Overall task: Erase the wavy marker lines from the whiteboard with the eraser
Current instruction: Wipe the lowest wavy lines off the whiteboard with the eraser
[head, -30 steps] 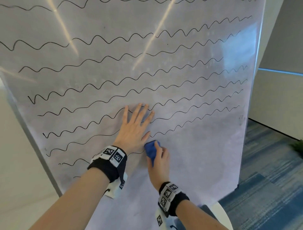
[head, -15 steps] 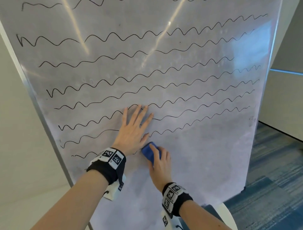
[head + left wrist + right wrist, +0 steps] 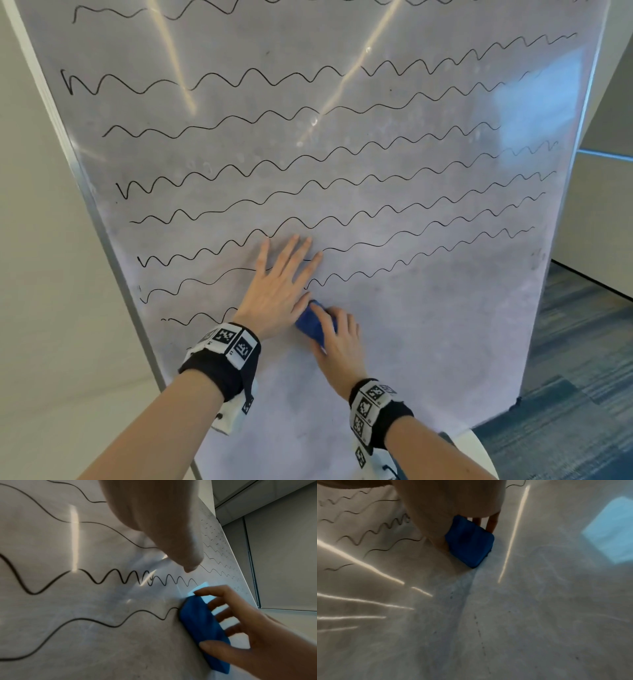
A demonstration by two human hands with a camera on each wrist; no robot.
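A tall whiteboard [image 3: 411, 325] carries several black wavy marker lines [image 3: 308, 164] across its upper and middle part; its lower part is wiped grey. My left hand [image 3: 281, 284] lies flat on the board with straight, spread fingers, covering parts of the lower lines. Just right of its thumb, my right hand [image 3: 337, 337] grips a blue eraser [image 3: 310, 325] and presses it on the board. In the left wrist view the eraser [image 3: 204, 630] sits at the end of a wavy line [image 3: 102, 622]. The right wrist view shows the eraser [image 3: 469, 540] under my palm.
The board's metal frame [image 3: 89, 205] runs down the left side against a pale wall [image 3: 41, 308]. Blue patterned carpet [image 3: 575, 377] lies at the lower right, and a white rounded object [image 3: 479, 448] shows near my right forearm.
The view has shifted so the board sits further right. My right hand has slid the eraser a little left, up against the left thumb. The left hand stays flat on the board.
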